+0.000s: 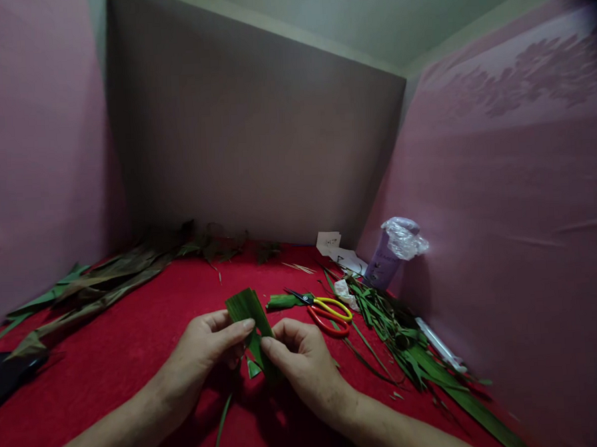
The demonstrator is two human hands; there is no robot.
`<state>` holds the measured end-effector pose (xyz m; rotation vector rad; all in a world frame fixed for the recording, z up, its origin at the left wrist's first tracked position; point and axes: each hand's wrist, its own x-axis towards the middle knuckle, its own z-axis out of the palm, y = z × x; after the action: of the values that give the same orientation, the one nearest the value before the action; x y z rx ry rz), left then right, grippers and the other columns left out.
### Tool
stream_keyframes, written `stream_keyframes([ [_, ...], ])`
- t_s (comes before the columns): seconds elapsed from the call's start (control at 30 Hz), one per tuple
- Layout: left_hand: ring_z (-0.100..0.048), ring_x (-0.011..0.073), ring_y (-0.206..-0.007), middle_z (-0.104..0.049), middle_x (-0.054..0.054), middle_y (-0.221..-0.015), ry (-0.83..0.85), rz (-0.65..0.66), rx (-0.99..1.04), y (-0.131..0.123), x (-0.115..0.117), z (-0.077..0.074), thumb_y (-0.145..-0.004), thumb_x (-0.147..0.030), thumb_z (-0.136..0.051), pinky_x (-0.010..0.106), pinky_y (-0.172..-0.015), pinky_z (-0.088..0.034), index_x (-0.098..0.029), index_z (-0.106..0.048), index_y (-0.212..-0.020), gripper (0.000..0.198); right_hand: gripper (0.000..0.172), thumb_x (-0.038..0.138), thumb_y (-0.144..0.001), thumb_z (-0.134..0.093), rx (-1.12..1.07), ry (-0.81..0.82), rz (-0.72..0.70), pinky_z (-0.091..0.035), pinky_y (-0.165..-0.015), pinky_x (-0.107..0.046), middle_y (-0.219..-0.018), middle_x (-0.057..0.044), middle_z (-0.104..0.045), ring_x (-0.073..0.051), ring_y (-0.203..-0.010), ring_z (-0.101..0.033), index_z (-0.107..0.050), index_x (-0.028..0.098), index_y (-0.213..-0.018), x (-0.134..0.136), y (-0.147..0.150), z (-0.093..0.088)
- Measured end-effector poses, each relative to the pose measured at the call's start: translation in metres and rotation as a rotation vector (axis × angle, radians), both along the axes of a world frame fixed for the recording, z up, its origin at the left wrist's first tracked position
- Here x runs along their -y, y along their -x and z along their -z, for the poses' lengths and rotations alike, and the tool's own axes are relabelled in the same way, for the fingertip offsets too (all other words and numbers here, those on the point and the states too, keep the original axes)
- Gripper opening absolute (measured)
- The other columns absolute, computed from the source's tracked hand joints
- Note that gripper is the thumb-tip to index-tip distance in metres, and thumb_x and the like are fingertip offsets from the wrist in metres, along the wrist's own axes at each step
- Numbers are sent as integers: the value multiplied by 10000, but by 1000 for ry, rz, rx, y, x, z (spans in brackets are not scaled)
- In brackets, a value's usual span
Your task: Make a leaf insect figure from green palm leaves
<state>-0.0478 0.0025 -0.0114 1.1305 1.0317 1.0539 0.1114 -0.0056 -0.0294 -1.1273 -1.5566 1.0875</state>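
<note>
Both my hands hold a folded green leaf strip [247, 307] over a red cloth [144, 325]. My left hand [209, 348] pinches the strip from the left, thumb pressed on top. My right hand [300, 357] grips its lower part from the right, fingers curled closed. The strip's upper end fans out above my fingers. A thin leaf sliver [221, 417] trails down below my hands.
Scissors with one yellow and one red handle [326, 310] lie just right of my hands. A pile of green leaf strips [410, 351] spreads at the right. Dried brown leaves [106, 280] lie at the back left. A purple wrapped container [393, 252] stands by the pink wall.
</note>
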Motion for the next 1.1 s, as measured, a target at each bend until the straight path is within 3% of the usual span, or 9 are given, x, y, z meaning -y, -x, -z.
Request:
stream_keyframes([
  [0.73,-416,78,-458,-528,-38,-518,-18,0,-2,0,-2,2,-711,-341,-663,197,-457,-308,-139,-627,-703,206,177,273,-764,-550,-16,-5,-17,-344,-465,-199,-548,31,-497,-76,-485,-422,-547,143,-643,1,0,-1],
  [1.1,-428,78,-403,-532,-38,-464,-1,-92,-39,-2,-4,5,-688,-325,-664,200,-416,-311,-146,-590,-618,206,181,291,-774,-546,-11,-3,-44,-352,-490,-210,-587,18,-518,-83,-517,-427,-592,133,-698,0,0,-1],
])
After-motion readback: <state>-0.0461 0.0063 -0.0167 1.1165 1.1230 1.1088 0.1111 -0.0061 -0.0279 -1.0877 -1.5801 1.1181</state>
